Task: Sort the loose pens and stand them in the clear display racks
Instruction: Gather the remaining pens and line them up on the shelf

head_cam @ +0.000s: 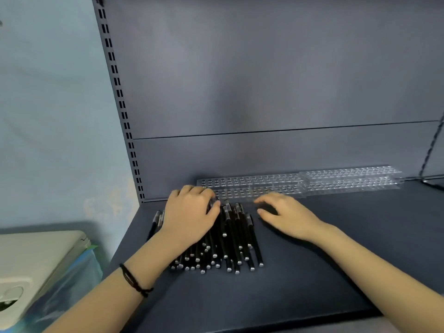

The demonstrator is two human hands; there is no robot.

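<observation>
Left hand (189,212) seemingly grips slim pens (230,236).

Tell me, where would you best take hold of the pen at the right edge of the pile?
Pinch the rightmost pen at mid-barrel, coming from the right and above. It lies flat at the edge of the pile, with bare shelf on its right and the rest crowding its left. The right hand hovers nearest.

Pen pile (230,239) on shelf (312,265); display racks (300,182) behind it (two, end to end) along back panel (264,92). Left hand (189,212) atop pile, right hand (286,212) just right.
</observation>
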